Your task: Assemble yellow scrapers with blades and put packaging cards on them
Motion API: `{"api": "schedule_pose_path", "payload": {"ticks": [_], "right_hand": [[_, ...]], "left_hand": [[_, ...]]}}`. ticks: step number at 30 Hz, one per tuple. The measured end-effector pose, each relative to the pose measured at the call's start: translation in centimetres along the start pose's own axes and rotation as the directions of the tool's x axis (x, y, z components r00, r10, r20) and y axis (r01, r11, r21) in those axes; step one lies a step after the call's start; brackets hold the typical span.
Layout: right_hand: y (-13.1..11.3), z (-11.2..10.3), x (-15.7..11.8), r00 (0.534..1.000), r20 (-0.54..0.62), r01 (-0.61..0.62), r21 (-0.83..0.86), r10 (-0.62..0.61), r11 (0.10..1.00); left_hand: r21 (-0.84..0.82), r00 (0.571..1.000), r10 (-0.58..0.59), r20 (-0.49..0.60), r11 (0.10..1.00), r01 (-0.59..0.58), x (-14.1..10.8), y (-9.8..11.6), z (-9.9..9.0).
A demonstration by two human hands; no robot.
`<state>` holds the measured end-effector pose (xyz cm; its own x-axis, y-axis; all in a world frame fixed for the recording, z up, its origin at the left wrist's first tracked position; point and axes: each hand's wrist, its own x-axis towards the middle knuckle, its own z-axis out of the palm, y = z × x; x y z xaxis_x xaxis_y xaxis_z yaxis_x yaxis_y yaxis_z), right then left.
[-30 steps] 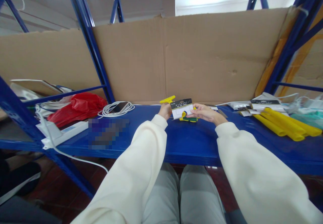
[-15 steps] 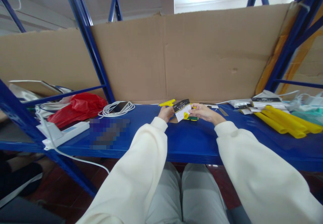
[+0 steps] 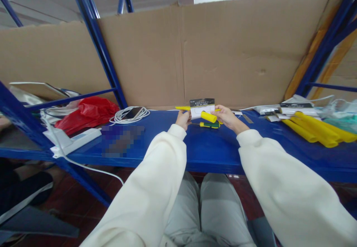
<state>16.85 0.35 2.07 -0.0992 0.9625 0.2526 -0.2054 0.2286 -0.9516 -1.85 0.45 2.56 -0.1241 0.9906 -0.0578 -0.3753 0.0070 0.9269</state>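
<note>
A white printed card with a black top band (image 3: 195, 112) is held up between my two hands. A short yellow tube (image 3: 208, 117) pokes out through the card's front, its rounded end toward me. My left hand (image 3: 182, 119) is closed on the card's lower left edge. My right hand (image 3: 227, 119) pinches at the card's right side, where more yellow shows beside the fingers. Behind my left hand a yellow piece (image 3: 182, 108) sticks out to the left; whether it joins the tube is hidden. Below the card lies a screwdriver with a green and yellow handle (image 3: 209, 125).
Several yellow tubes (image 3: 320, 130) lie at the right beside white packets (image 3: 298, 107). To the left are a coiled white cable (image 3: 115, 117) with a phone (image 3: 133, 113), a red bag (image 3: 86, 115) and a power strip (image 3: 83, 139). Cardboard (image 3: 228, 54) stands behind the blue table (image 3: 212, 150).
The card has turned more upright and level. The yellow tube now sticks out much farther through its front. The screwdriver shows more fully below. The view has tipped slightly downward.
</note>
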Motion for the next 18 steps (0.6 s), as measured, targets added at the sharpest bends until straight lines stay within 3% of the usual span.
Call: {"api": "schedule_pose_path", "payload": {"ticks": [10,18], "right_hand": [[-0.03,0.44,-0.38,0.998,0.058,0.003,0.012,-0.003,1.000],[0.23,0.52,-0.40,0.995,0.094,0.017,0.009,-0.018,1.000]], "left_hand": [[0.007,0.999,-0.020,-0.029,1.000,0.021,-0.73,0.82,0.10],[-0.074,1.000,-0.011,-0.022,0.997,0.009,0.23,0.35,-0.33]]}}
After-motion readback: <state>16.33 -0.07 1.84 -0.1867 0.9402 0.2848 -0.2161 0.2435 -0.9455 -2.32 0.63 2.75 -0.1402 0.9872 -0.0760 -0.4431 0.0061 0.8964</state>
